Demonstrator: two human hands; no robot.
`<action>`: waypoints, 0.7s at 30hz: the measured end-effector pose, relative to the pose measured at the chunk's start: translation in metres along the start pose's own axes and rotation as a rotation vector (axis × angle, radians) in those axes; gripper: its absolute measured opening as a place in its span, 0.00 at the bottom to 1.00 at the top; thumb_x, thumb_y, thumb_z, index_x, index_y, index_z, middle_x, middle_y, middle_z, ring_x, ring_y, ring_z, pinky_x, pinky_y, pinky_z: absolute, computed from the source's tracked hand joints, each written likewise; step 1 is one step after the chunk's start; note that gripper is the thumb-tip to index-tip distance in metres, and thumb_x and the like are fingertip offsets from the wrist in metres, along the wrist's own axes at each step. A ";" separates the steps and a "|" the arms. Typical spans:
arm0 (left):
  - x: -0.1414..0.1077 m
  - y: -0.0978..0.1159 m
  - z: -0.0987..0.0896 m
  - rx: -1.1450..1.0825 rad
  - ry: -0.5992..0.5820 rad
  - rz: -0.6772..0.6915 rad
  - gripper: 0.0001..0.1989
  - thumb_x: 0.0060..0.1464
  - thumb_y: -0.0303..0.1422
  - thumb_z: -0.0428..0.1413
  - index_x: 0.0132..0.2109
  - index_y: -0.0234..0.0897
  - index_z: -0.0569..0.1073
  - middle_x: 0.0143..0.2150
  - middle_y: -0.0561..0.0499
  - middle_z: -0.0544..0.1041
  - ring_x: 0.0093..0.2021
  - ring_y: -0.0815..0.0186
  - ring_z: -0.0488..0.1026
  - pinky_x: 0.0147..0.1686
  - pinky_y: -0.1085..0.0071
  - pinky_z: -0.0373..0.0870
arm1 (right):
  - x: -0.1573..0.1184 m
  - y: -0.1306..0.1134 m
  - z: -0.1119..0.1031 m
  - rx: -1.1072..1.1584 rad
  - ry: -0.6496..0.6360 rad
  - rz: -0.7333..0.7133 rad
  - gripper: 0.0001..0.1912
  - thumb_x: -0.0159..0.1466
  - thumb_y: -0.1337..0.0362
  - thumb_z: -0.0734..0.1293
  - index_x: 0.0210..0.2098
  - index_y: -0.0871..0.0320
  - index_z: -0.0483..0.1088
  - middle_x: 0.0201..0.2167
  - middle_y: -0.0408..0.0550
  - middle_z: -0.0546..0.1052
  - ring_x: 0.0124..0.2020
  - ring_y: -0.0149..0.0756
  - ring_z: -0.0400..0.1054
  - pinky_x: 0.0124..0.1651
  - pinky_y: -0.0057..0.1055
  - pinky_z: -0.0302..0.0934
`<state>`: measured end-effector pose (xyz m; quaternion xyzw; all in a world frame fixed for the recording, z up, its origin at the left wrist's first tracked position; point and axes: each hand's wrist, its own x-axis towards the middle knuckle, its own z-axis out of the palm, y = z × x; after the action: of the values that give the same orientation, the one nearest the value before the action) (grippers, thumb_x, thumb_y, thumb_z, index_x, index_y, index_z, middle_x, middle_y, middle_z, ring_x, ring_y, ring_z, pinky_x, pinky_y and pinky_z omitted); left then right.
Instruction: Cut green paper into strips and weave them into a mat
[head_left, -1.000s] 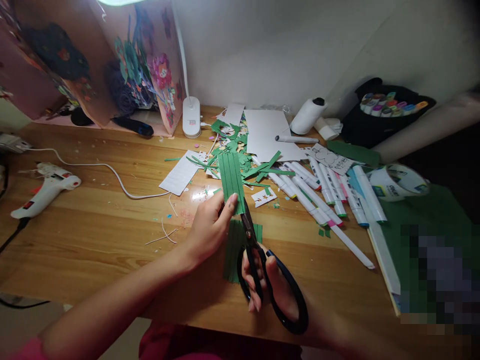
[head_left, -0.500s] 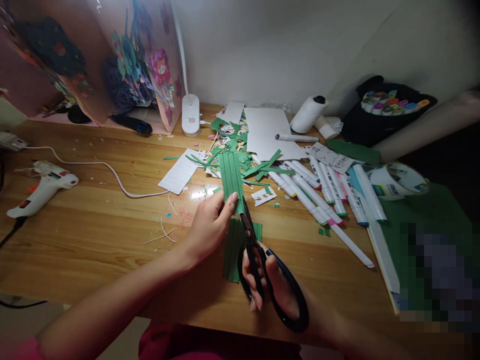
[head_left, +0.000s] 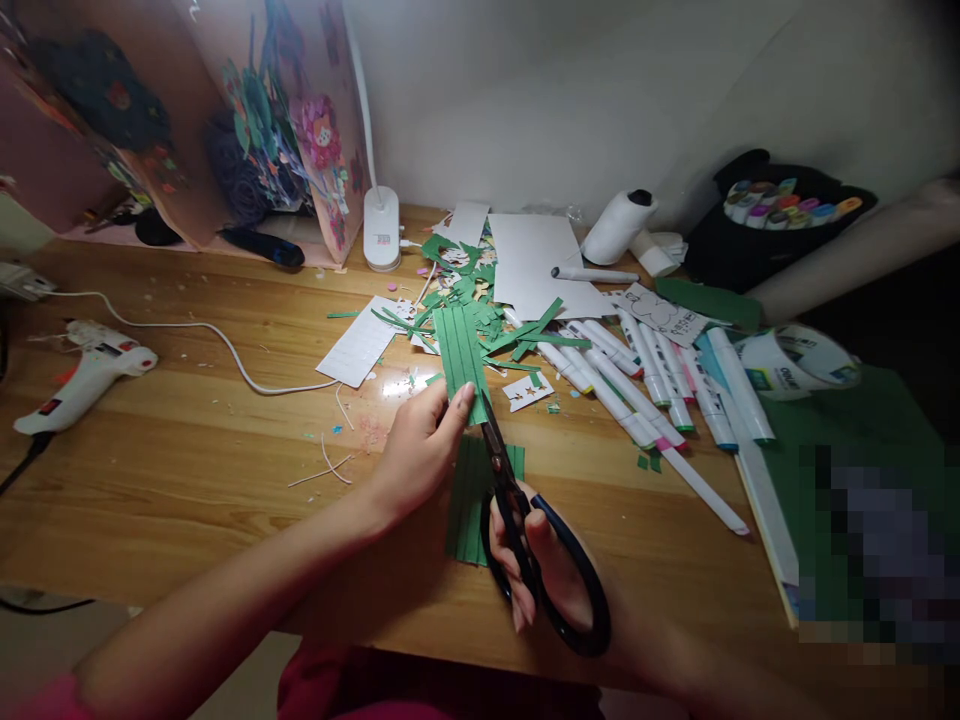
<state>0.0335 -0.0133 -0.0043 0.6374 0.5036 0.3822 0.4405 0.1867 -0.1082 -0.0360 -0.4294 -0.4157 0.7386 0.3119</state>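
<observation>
My left hand [head_left: 424, 435] pinches the lower end of a green paper piece [head_left: 459, 350] marked with lengthwise lines. Black-handled scissors [head_left: 504, 480] are in my right hand [head_left: 551, 560], fingers and thumb through the loops. Their blade tips meet the right edge of the held paper, close to my left thumb. Below, another lined green paper piece [head_left: 469, 500] lies on the table, partly covered by the scissors and my hands. Beyond the held paper is a heap of green paper scraps [head_left: 476, 290].
Several white markers [head_left: 622, 390] lie to the right, near a tape roll [head_left: 795, 360]. A glue gun [head_left: 90, 375] rests at the left, with a white cable [head_left: 225, 345] beyond it. A black marker holder [head_left: 787, 235] and a white thread spool [head_left: 619, 228] stand at the back.
The scissor handles have drawn slightly closer together, with my right fingers shifting a little. The top of the held green paper has tipped slightly left and down.
</observation>
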 end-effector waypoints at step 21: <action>0.002 -0.005 0.007 -0.123 -0.036 -0.123 0.16 0.60 0.42 0.46 0.32 0.35 0.67 0.31 0.52 0.69 0.35 0.64 0.64 0.37 0.70 0.62 | 0.012 -0.007 0.001 0.028 0.008 0.012 0.35 0.54 0.30 0.50 0.33 0.57 0.59 0.19 0.35 0.59 0.13 0.21 0.56 0.16 0.20 0.58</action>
<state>0.0389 -0.0115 -0.0108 0.5836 0.5094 0.3731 0.5107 0.1808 -0.0956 -0.0344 -0.4303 -0.4016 0.7445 0.3151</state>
